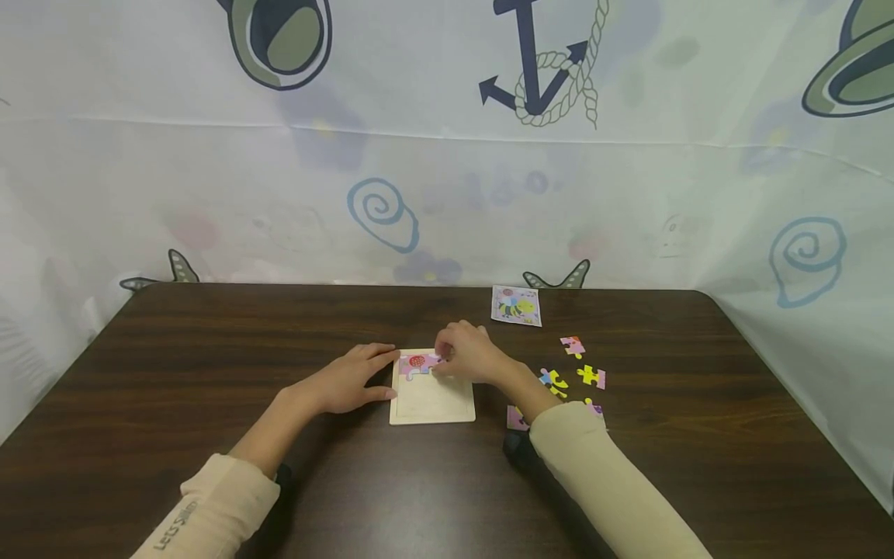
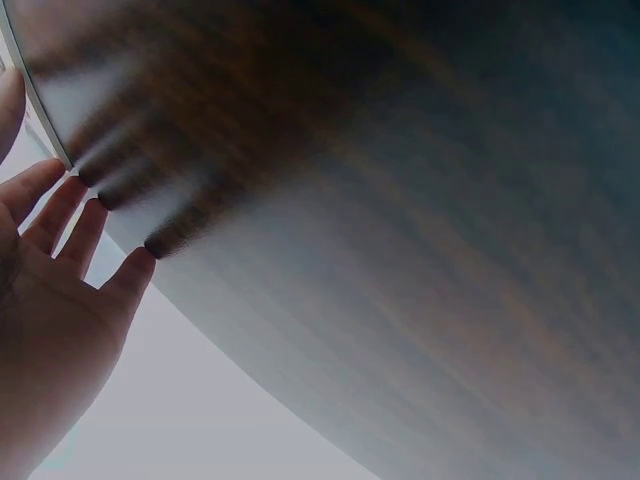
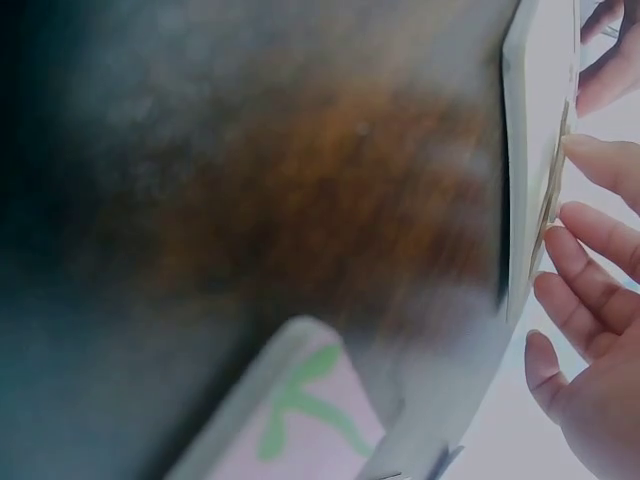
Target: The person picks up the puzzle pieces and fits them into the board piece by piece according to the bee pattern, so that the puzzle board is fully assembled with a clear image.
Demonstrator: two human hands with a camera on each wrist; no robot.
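Note:
A pale wooden puzzle tray (image 1: 431,405) lies on the dark table in the head view. Pink puzzle pieces (image 1: 414,365) with a red round print sit along its upper left. My left hand (image 1: 352,378) rests at the tray's left edge, fingers spread; the left wrist view shows its fingertips along that edge. Over the upper right of the tray, my right hand (image 1: 471,353) pinches a puzzle piece (image 1: 436,361) between thumb and fingers, mostly covered by them. From the side, the right wrist view shows those fingertips close on the tray face (image 3: 540,130).
Several loose pieces, such as a yellow and pink piece (image 1: 590,376) and a pink piece (image 1: 572,346), lie right of the tray, partly behind the right forearm. A picture card with a bee (image 1: 516,306) lies at the table's back edge, before a patterned cloth (image 1: 447,202).

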